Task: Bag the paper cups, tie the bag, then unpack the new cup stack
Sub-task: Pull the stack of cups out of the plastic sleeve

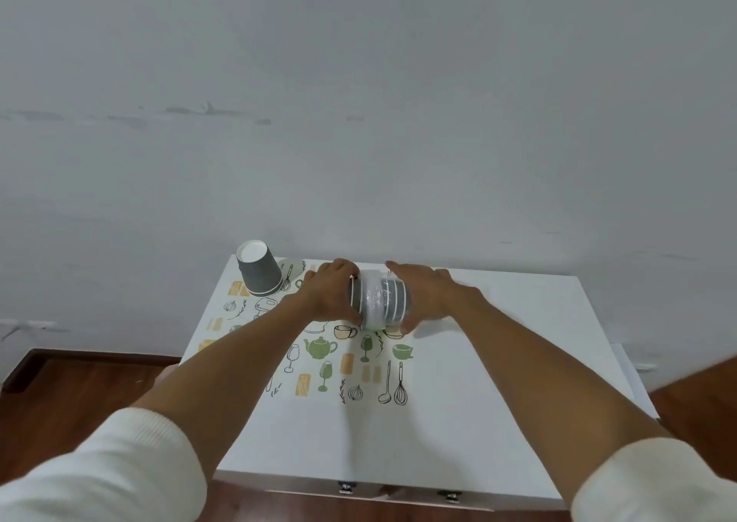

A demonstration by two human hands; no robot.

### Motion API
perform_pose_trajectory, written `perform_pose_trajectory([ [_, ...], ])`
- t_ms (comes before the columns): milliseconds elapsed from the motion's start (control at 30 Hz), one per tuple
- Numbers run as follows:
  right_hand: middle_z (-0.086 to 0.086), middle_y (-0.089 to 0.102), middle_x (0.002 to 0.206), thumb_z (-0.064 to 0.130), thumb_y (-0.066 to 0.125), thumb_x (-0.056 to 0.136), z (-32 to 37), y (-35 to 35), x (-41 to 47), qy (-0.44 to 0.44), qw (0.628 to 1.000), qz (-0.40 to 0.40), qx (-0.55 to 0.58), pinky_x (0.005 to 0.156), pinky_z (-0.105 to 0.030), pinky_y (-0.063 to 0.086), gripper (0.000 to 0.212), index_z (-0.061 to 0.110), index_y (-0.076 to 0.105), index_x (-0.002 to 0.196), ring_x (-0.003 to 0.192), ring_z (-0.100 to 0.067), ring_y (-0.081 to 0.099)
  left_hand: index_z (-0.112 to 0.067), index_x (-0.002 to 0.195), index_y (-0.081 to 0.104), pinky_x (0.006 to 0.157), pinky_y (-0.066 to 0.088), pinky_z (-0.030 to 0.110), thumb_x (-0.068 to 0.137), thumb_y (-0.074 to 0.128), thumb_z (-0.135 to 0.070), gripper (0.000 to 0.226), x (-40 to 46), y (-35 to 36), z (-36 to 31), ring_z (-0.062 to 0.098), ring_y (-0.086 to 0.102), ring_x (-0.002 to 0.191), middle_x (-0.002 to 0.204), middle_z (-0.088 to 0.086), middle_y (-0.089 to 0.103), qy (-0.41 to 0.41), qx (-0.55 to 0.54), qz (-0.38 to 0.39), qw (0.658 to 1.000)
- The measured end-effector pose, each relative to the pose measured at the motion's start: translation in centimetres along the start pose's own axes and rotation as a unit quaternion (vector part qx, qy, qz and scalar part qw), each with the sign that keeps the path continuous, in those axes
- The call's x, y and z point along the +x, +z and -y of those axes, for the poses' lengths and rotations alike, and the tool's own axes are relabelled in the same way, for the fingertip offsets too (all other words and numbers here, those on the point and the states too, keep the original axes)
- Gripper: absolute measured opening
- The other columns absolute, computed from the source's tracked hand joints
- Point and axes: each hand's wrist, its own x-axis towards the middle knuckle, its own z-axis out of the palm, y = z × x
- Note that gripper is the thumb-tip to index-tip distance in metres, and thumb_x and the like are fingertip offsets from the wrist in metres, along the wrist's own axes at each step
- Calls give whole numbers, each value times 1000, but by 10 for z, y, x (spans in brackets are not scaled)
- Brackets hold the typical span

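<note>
A short stack of grey paper cups (393,302) with white rims lies on its side near the far middle of the white table (478,382). A clear plastic bag (373,304) is bunched around the stack's middle. My left hand (329,292) grips the stack's left end. My right hand (424,292) holds its right end, fingers curled around the cups. One grey paper cup (258,268) stands upside down at the table's far left corner, apart from both hands.
The table carries a printed pattern of kitchenware (343,362) across its left and middle. A pale wall (359,102) rises right behind it. Dark wooden floor (79,394) shows to the left and right. Metal latches (346,487) sit under the near edge.
</note>
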Motion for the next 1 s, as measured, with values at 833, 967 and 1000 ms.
perform_pose_trajectory([
  [833, -1, 54, 127, 39, 84, 67, 6, -16, -4, 12, 983, -185, 15, 91, -42, 34, 92, 21, 34, 141, 117, -28, 53, -28, 87, 70, 86, 50, 38, 58, 57, -80, 61, -4, -72, 18, 18, 67, 88, 86, -7, 72, -43, -64, 10, 997],
  [967, -4, 55, 117, 45, 79, 70, 32, -26, 4, 32, 974, -214, 70, 90, -45, 39, 81, 19, 32, 130, 109, -31, 55, -13, 86, 71, 72, 52, 35, 72, 63, -68, 57, -18, -112, 38, 22, 68, 78, 84, 4, 73, -79, -206, -74, 973],
  [1000, -3, 55, 115, 47, 79, 70, 41, -27, 7, 27, 974, -214, 74, 90, -45, 40, 79, 19, 33, 128, 107, -30, 55, -11, 93, 71, 70, 52, 34, 78, 67, -61, 52, -23, -119, 45, 21, 69, 77, 86, 4, 74, -79, -259, -109, 956],
])
